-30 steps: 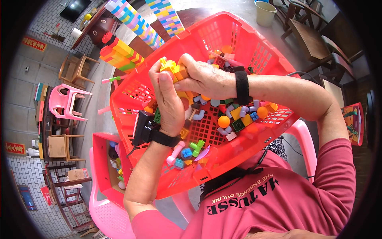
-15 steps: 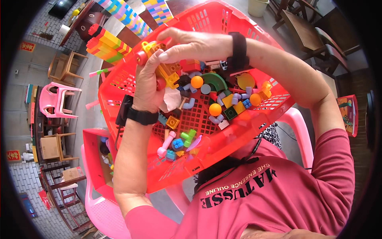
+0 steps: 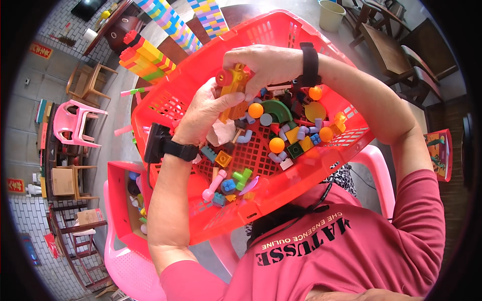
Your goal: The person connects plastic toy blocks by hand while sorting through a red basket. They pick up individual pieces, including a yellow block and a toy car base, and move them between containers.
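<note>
Above the red plastic basket (image 3: 201, 226), both my hands are on a yellow-orange toy block piece with a red round end (image 3: 233, 90). My left hand (image 3: 203, 110) wraps it from the left, thumb across its front. From the far right side, my right hand (image 3: 268, 65) grips its upper part, fingers curled behind. Part of the piece is hidden by my fingers. Below lie loose toys: orange balls (image 3: 276, 145), a green arch (image 3: 276, 110), grey-blue pipe pieces (image 3: 245, 137), a pink stick piece (image 3: 215, 185) and a green pipe piece (image 3: 242, 178).
Tall stacks of coloured bricks (image 3: 170, 25) and a yellow-red brick stack (image 3: 145, 57) stand beyond the basket. A red box with toys (image 3: 118, 200) rests on a pink chair (image 3: 128, 271) at left. A bucket (image 3: 331, 15) stands at the far right.
My hands have brought the yellow-orange piece rightward, away from the basket's left wall and over the toys. The piece now stands more upright between my fingers.
</note>
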`<control>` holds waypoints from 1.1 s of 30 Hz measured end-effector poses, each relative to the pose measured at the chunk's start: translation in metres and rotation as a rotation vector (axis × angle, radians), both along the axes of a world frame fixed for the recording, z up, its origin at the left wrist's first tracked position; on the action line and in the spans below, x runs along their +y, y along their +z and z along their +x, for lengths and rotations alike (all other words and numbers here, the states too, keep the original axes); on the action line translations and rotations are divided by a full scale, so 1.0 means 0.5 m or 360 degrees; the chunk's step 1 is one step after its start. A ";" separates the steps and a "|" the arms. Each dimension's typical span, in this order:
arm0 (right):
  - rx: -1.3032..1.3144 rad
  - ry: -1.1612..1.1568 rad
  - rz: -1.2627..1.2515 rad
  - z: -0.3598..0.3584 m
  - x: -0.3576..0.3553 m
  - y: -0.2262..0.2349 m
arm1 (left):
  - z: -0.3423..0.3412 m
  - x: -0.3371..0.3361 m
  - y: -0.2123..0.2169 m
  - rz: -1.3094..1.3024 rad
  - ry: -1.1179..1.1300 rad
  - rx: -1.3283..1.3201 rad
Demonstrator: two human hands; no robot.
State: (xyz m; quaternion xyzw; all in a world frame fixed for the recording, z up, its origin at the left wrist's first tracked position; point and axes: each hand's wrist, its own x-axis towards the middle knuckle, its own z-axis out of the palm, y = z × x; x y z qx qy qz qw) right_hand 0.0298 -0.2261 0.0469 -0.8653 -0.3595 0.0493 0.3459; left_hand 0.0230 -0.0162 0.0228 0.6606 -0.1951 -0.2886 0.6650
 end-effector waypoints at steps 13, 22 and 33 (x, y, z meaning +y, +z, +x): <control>0.0034 -0.0171 0.0306 0.023 -0.002 -0.037 | -0.005 -0.010 -0.021 0.0521 0.0274 -0.0833; 0.0668 -0.0406 0.0185 0.013 -0.003 -0.001 | -0.026 -0.022 -0.018 -0.0120 0.0065 0.0000; 0.0839 -0.0140 0.0221 0.022 -0.013 -0.022 | -0.016 -0.006 -0.022 -0.0327 -0.0142 0.0469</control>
